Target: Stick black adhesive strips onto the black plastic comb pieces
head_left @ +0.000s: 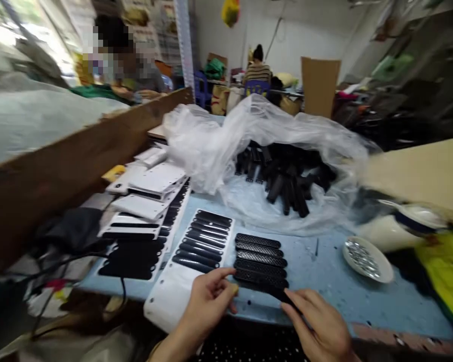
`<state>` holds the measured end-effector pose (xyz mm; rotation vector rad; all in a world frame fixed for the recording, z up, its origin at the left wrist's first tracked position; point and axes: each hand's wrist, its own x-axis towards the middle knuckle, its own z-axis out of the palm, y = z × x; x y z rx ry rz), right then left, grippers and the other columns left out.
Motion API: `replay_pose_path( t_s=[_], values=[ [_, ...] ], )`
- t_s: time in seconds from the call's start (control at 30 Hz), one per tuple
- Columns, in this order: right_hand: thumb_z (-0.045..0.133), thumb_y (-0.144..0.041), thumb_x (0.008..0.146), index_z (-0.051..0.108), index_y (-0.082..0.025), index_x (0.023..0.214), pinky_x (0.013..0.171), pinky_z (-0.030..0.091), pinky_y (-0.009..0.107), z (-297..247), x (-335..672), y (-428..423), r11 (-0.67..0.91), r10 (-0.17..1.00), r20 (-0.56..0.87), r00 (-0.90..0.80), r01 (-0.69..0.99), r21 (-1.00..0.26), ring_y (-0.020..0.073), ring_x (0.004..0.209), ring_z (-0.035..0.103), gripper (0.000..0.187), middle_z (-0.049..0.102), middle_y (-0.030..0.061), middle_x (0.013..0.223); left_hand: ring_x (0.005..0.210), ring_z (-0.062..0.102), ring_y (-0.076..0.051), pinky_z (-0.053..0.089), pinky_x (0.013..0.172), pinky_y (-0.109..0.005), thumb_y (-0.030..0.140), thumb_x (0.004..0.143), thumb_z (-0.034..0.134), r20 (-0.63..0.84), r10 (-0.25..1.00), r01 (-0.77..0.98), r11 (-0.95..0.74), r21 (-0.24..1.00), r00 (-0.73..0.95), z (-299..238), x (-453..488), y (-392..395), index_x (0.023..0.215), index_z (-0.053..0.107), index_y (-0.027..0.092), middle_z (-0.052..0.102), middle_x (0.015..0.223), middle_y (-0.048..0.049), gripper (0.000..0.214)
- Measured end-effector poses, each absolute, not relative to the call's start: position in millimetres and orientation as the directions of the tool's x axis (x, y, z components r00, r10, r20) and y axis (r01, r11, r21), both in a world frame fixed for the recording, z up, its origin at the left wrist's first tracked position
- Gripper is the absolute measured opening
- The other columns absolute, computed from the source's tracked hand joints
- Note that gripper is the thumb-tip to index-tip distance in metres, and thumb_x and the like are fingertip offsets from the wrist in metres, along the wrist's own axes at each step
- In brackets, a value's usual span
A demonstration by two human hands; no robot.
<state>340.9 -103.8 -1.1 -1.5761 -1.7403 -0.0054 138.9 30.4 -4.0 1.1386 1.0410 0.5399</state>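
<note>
My left hand (210,297) and my right hand (319,324) meet at the near edge of a blue table (324,281). Between them they hold a black perforated strip (266,287), the nearest of a short row of like strips (260,254). The left thumb and fingers pinch its left end; the right fingers press on its right end. To the left lies a white sheet (181,286) carrying several glossy black oval stickers (204,236).
An open clear plastic bag (219,146) holds a heap of black parts (287,178). A white dish of small metal pieces (367,259) sits right. Stacked white sticker sheets (151,193) lie left by a wooden board (79,151). Other people sit behind.
</note>
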Motion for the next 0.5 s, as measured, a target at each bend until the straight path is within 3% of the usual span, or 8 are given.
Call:
replay_pose_path(
  t_s=[0.17, 0.33, 0.4, 0.5],
  values=[
    [0.059, -0.015, 0.091, 0.07, -0.017, 0.106, 0.065, 0.058, 0.031, -1, 359, -100, 0.124, 0.862, 0.48, 0.163, 0.851, -0.51, 0.0204, 0.076, 0.068, 0.019, 0.069, 0.0087, 0.084, 0.044, 0.052, -0.01, 0.041, 0.044, -0.02, 0.028, 0.069, 0.063, -0.051, 0.875, 0.335, -0.13, 0.933, 0.481, -24, 137, 46, 0.081, 0.069, 0.016, 0.061, 0.056, 0.002, 0.018],
    [0.059, -0.018, 0.091, 0.071, -0.019, 0.105, 0.066, 0.059, 0.028, -8, 360, -96, 0.141, 0.868, 0.464, 0.176, 0.809, -0.571, 0.0196, 0.077, 0.07, 0.018, 0.071, 0.0069, 0.085, 0.042, 0.047, -0.009, 0.041, 0.044, -0.02, 0.025, 0.072, 0.062, 0.088, 0.875, 0.392, -0.301, 0.869, 0.476, -20, 130, 41, 0.09, 0.07, 0.017, 0.062, 0.06, 0.0011, 0.021],
    [0.061, -0.021, 0.089, 0.071, -0.023, 0.107, 0.065, 0.06, 0.028, -10, 362, -102, 0.163, 0.853, 0.492, 0.174, 0.807, -0.568, 0.0204, 0.076, 0.071, 0.021, 0.073, 0.0056, 0.087, 0.046, 0.049, -0.009, 0.041, 0.046, -0.02, 0.023, 0.072, 0.063, 0.023, 0.862, 0.39, -0.253, 0.886, 0.507, -13, 109, 32, 0.087, 0.071, 0.017, 0.062, 0.062, 0.0003, 0.018],
    [0.064, -0.024, 0.087, 0.073, -0.033, 0.109, 0.058, 0.058, 0.026, -23, 375, -112, 0.15, 0.799, 0.549, 0.245, 0.803, -0.577, 0.0217, 0.072, 0.072, 0.025, 0.075, 0.0021, 0.09, 0.047, 0.048, -0.009, 0.038, 0.045, -0.018, 0.017, 0.067, 0.063, -0.323, 0.768, 0.428, 0.071, 0.901, 0.552, -9, 53, 20, 0.075, 0.07, 0.016, 0.058, 0.057, 0.0023, 0.011]
  ],
)
